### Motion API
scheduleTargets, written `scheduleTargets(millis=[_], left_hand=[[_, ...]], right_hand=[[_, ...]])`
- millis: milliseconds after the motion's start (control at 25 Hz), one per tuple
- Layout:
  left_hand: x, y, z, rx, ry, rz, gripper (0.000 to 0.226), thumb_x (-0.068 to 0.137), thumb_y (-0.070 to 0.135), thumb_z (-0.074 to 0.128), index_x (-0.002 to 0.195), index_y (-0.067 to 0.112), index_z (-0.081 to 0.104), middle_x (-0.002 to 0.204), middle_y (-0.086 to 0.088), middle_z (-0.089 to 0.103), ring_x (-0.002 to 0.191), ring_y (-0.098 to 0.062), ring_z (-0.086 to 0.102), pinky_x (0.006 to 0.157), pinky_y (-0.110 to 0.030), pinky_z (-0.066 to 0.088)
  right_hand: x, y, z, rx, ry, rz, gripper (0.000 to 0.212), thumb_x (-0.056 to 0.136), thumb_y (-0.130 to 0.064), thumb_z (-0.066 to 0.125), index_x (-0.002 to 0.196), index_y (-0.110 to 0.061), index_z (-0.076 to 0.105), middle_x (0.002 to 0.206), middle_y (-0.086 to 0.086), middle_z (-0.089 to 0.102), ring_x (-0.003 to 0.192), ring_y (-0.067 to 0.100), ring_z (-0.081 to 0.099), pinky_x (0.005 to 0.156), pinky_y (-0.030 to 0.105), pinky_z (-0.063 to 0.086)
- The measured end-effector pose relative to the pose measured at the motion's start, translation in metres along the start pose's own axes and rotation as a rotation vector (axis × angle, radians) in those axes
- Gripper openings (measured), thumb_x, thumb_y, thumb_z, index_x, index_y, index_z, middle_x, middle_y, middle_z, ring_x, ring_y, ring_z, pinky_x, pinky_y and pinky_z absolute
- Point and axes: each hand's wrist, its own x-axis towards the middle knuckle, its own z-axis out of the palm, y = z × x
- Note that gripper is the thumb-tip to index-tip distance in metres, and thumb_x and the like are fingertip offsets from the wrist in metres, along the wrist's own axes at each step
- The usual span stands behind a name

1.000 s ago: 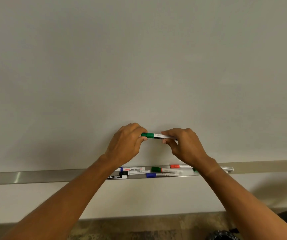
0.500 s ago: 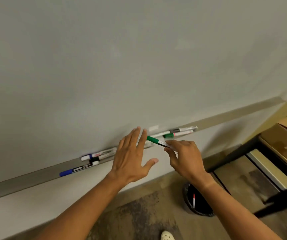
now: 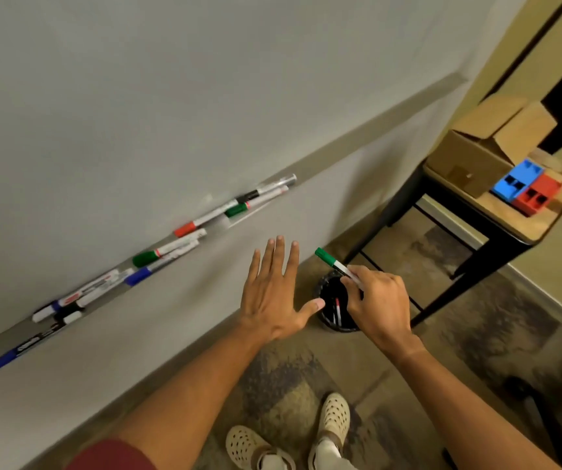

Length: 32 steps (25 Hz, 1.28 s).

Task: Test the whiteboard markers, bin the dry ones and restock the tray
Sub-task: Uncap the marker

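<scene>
My right hand [image 3: 379, 301] pinches a green-capped marker [image 3: 333, 263] by its white barrel, the cap pointing up and left, directly above a black bin [image 3: 332, 293] on the floor. Inside the bin lies a red-tipped marker [image 3: 338, 310]. My left hand [image 3: 274, 286] is spread flat with straight fingers beside the bin, holding nothing. The whiteboard [image 3: 171, 96] fills the upper left. Its grey tray [image 3: 340, 144] runs diagonally and carries several markers with green, red, blue and black caps [image 3: 164, 252].
A small black-legged table [image 3: 496, 215] stands at the right with a cardboard box [image 3: 486, 144] and blue and red plastic boxes [image 3: 527, 188] on it. My two feet in pale clogs [image 3: 293, 435] stand on patterned carpet below.
My view has swung down and right from the board to the floor. My left hand let go of the green marker's cap end and opened; my right hand carried the marker over the bin.
</scene>
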Motion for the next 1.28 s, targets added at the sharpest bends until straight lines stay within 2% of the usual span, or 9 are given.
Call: scheduleTargets(millis=[320, 520, 600, 680, 880, 1280], left_hand=[[0.054, 0.074, 0.072, -0.012, -0.126, 0.007, 0.107, 0.077, 0.081, 0.03, 0.152, 0.015, -0.009, 0.159, -0.018, -0.007, 0.147, -0.03, -0.011, 0.119, -0.049, 0.0], [0.069, 0.088, 0.117, -0.024, -0.188, -0.006, 0.107, 0.077, 0.082, 0.028, 0.152, 0.016, -0.01, 0.159, -0.018, -0.007, 0.147, -0.029, -0.011, 0.12, -0.049, 0.002], [0.075, 0.089, 0.128, -0.039, -0.208, -0.008, 0.107, 0.077, 0.082, 0.029, 0.152, 0.017, -0.01, 0.159, -0.017, -0.007, 0.147, -0.028, -0.01, 0.12, -0.048, 0.003], [0.08, 0.088, 0.136, -0.049, -0.221, -0.009, 0.107, 0.077, 0.081, 0.031, 0.152, 0.017, -0.009, 0.159, -0.017, -0.007, 0.147, -0.028, -0.009, 0.12, -0.048, 0.003], [0.09, 0.078, 0.142, -0.038, -0.239, -0.006, 0.107, 0.078, 0.081, 0.03, 0.152, 0.016, -0.009, 0.159, -0.017, -0.006, 0.147, -0.028, -0.008, 0.12, -0.048, 0.004], [0.097, 0.07, 0.111, -0.027, -0.174, -0.012, 0.106, 0.078, 0.08, 0.033, 0.152, 0.017, -0.008, 0.159, -0.018, -0.005, 0.147, -0.03, -0.009, 0.12, -0.049, 0.004]], right_hand=[[-0.018, 0.107, 0.037, -0.013, -0.087, 0.219, 0.021, 0.088, -0.026, 0.067, 0.105, -0.015, 0.07, 0.085, 0.003, 0.074, 0.079, 0.024, 0.069, 0.077, 0.039, 0.046], [-0.024, 0.142, 0.07, -0.058, -0.171, 0.344, 0.014, 0.088, -0.025, 0.067, 0.095, -0.015, 0.07, 0.072, 0.005, 0.07, 0.068, 0.027, 0.067, 0.073, 0.038, 0.046], [-0.019, 0.152, 0.085, -0.082, -0.197, 0.393, 0.017, 0.089, -0.027, 0.065, 0.096, -0.014, 0.07, 0.074, 0.007, 0.071, 0.07, 0.03, 0.067, 0.074, 0.039, 0.046], [-0.006, 0.159, 0.101, -0.105, -0.218, 0.431, 0.023, 0.091, -0.032, 0.061, 0.102, -0.014, 0.069, 0.081, 0.01, 0.073, 0.077, 0.031, 0.068, 0.077, 0.04, 0.044], [0.023, 0.163, 0.119, -0.159, -0.241, 0.468, 0.054, 0.091, -0.048, 0.053, 0.13, -0.011, 0.055, 0.117, 0.015, 0.067, 0.111, 0.033, 0.06, 0.09, 0.048, 0.041], [0.032, 0.144, 0.096, -0.111, -0.206, 0.376, 0.063, 0.088, -0.052, 0.053, 0.136, -0.012, 0.05, 0.135, 0.011, 0.058, 0.123, 0.03, 0.053, 0.096, 0.048, 0.041]])
